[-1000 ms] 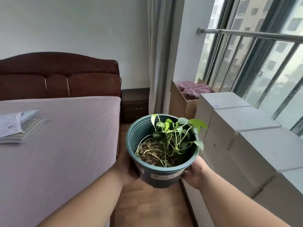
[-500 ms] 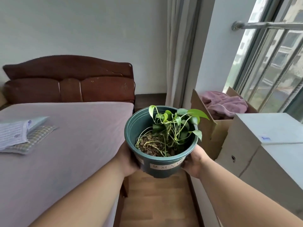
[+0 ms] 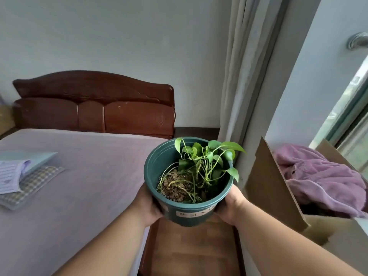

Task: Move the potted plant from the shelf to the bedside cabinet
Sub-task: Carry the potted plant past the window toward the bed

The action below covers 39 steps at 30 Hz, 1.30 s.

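With both hands clamped on it, the pot (image 3: 189,182) is held in the air over the floor strip (image 3: 195,248) between bed and window wall.

pot: dark green plastic, round, upright, pale label strip on the near side with lettering too blurred to read.
plant (image 3: 207,160): thin green stems and heart-shaped leaves, leaning toward the right rim; bare roots and brown soil on the left of the pot.
left hand (image 3: 147,204): pressed against the pot's left wall below the rim; fingers wrap round the far side, hidden by the pot.
right hand (image 3: 231,206): pressed against the pot's right wall, same height; fingers also out of sight behind the pot, thumb side up by the rim.
grip: both hands closed on the pot, nothing else carried.
cabinet (image 3: 197,131): dark wood, only its top shows, just past the pot's far rim, between headboard and curtain; pot not on it.
bed (image 3: 79,176): left of the pot, mauve sheet, nearly touching the left forearm in view.
headboard (image 3: 95,108): dark red-brown wood, padded panels, against the wall.
papers (image 3: 12,176): striped sheets and a pale folder on a checked cloth, left edge of the bed, well apart from the pot.
curtain (image 3: 245,66): pale, hanging right of the cabinet.
box (image 3: 278,196): open cardboard, right of the pot, purple towel (image 3: 318,176) heaped inside.
window (image 3: 350,120): far right, partly in frame.
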Available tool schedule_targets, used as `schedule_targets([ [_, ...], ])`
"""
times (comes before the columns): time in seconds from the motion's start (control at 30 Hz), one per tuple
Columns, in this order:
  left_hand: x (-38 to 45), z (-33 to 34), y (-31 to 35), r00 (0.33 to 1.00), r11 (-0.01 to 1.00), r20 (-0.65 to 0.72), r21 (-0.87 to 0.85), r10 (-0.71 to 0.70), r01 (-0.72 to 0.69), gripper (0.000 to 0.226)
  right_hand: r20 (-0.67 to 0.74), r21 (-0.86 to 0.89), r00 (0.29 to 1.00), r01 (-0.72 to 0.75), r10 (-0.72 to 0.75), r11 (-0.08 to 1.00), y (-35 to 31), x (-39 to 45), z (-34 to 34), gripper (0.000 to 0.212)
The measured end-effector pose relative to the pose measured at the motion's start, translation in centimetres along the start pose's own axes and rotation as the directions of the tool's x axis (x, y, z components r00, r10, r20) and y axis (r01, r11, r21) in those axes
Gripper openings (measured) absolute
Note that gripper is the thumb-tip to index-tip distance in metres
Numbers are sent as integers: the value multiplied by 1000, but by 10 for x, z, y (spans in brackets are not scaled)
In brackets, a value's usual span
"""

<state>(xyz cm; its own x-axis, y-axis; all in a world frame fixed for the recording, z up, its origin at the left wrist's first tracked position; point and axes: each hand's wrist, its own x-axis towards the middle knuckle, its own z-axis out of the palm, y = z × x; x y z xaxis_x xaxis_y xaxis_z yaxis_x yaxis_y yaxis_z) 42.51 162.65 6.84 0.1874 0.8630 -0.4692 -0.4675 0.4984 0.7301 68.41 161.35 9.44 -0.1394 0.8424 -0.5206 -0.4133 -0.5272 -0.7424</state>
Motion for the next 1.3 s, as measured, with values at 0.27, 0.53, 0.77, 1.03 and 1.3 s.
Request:
schedule_targets([
  [0.27,170,-15,73,998,1000,-56,-20,-24,23,55,-154,7,986,64,-62,998,-60,172,27,55],
  [0.53,305,7,163,997,996,-20,50,-74,75,63,-166,95,982,105,-89,990,-134,296,41,53],
  [0.77,432,35,195,993,994,-57,45,-101,103,68,-176,76,982,87,-73,993,-194,415,18,75],
  [1.03,598,85,230,986,989,-83,-40,-142,139,65,-267,60,963,55,-37,997,-302,564,-24,52],
  [1.3,710,85,269,969,977,-131,-40,-211,207,62,-315,153,948,13,36,988,-338,662,-16,52],
])
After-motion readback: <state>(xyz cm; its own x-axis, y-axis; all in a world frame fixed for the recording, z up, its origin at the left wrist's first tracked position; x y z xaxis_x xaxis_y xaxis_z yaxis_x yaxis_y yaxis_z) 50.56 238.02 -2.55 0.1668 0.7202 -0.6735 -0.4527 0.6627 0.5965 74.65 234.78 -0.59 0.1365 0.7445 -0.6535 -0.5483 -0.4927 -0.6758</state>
